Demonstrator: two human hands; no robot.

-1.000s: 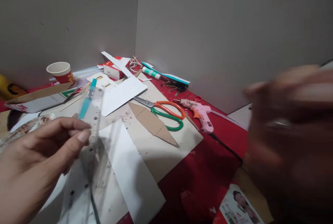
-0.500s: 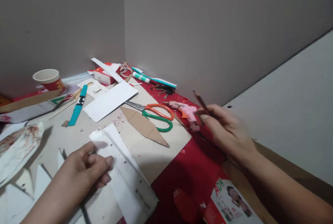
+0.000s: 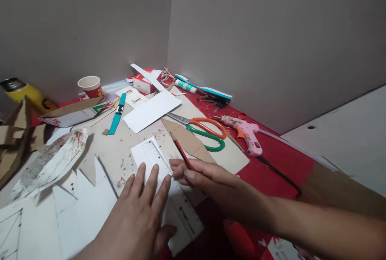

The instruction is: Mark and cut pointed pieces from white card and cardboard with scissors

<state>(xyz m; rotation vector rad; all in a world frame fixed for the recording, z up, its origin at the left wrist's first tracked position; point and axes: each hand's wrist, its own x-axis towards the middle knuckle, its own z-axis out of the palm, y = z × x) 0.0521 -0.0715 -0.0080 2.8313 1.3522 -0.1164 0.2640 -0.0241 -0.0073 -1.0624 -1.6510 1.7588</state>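
The fingers of the left hand (image 3: pixel 144 209) are straight and spread, pressing down without gripping; the index and middle fingertips rest on a clear ruler (image 3: pixel 181 201), and the thumb sticks out towards its near end. The right hand (image 3: pixel 208 175) has its fingers closed in a pinch around a red-and-black pencil (image 3: pixel 183 153). Which end is sharpened is too small to tell.

The ruler lies flat over a strip of white paper (image 3: pixel 137 152), its long axis slanting from far left to near right. The right fingers sit at the ruler's right edge, about halfway along, just beside the left index fingertip; whether they touch the ruler I cannot tell. The pencil leans nearly in line with that edge, off to its right, its free end pointing away from the person and raised in front of a piece of brown cardboard (image 3: pixel 194 146). The right hand is nearer this long edge; the left lies across the ruler from the other side.

Farther out, scissors (image 3: pixel 188 122) lie beyond the pencil, with a pink glue gun (image 3: pixel 249 131) to their right on the red surface (image 3: pixel 277 175). White paper cut into points (image 3: pixel 87 197) lies left of the left hand, and a paper cup (image 3: pixel 90 85) stands farther back.
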